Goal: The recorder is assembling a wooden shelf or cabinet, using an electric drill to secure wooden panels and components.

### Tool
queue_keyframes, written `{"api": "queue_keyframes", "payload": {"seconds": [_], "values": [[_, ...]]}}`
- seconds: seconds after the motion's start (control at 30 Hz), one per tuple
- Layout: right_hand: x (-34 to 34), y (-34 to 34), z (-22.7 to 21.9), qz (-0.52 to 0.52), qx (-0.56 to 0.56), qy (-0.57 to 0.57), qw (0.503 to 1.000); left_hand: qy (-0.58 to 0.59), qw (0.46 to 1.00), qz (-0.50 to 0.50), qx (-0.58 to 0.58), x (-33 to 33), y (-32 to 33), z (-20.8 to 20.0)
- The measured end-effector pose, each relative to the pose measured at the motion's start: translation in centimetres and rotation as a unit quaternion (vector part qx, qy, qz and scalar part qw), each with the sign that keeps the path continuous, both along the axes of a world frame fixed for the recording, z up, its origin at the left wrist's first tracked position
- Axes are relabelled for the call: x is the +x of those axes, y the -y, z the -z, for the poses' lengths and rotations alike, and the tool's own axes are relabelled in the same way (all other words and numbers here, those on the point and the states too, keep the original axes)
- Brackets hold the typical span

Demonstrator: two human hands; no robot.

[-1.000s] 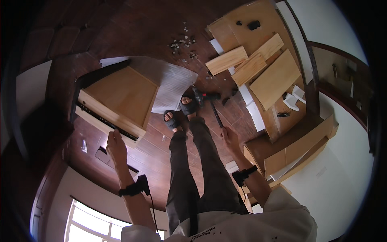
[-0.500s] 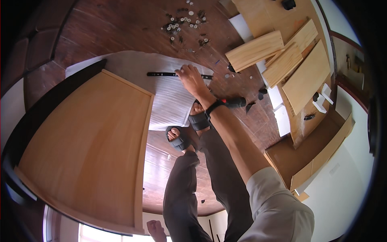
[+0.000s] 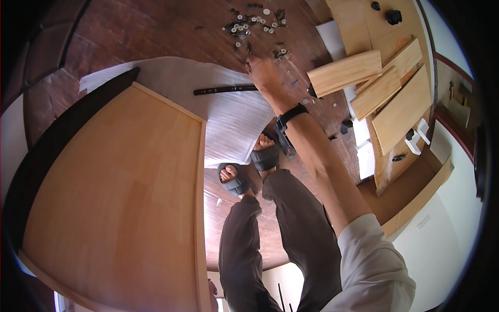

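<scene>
My right hand point(image 3: 265, 76) reaches out at the near edge of the scattered hardware. Its fingers are drawn together in a pinch; whatever is between them is too small or hidden to make out. Just beside it, a black metal rail with holes point(image 3: 221, 90) lies on a white foam sheet point(image 3: 234, 119), its right end passing behind the hand. Several small fittings, white round discs and dark screw-like pieces point(image 3: 254, 22), are spread on the floor beyond. Only a sliver of my left hand point(image 3: 212, 289) shows at the lower edge, beside a wooden cabinet-like piece point(image 3: 119, 192); its fingers are hidden.
The wooden piece has a dark side and fills the left. A black tool with a red part point(image 3: 287, 143) lies by my right foot. Pale wooden boards point(image 3: 345, 73) lie on cardboard at the right, near an open cardboard box point(image 3: 400, 195) and white brackets point(image 3: 416, 138).
My right hand has left the black rail and moved farther out to the small fittings. The rail stays on the foam. My left hand has mostly slipped behind the wooden piece.
</scene>
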State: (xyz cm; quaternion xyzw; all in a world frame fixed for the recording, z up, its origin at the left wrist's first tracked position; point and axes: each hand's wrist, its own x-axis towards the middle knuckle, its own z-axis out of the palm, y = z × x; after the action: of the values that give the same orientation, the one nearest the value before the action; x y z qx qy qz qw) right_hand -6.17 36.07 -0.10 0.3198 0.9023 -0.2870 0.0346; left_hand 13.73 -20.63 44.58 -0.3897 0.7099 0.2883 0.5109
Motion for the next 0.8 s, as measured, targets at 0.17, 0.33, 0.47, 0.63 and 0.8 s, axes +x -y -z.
{"api": "queue_keyframes", "payload": {"seconds": [0.17, 0.33, 0.47, 0.63, 0.8], "values": [[-0.8, -0.3, -1.1, -0.044, 0.009, 0.097, 0.994, 0.014, 0.998, 0.061, -0.012, -0.6, -0.2, 0.2], [0.7, -0.2, -4.9, 0.010, -0.070, 0.071, 0.995, -0.068, 0.977, 0.196, 0.054, -8.6, -16.0, -0.2], [7.9, 3.3, -10.3, -0.017, -0.125, -0.035, 0.991, -0.047, 0.979, 0.155, 0.123, -10.9, -22.9, 0.2], [8.1, 0.3, -6.0, 0.082, -0.073, -0.057, 0.992, -0.026, 0.972, 0.133, 0.192, -9.5, -25.7, 1.5], [3.1, -0.6, -0.9, 0.115, -0.013, -0.051, 0.992, 0.003, 0.962, 0.183, 0.204, -9.4, -27.0, 4.2]]}}
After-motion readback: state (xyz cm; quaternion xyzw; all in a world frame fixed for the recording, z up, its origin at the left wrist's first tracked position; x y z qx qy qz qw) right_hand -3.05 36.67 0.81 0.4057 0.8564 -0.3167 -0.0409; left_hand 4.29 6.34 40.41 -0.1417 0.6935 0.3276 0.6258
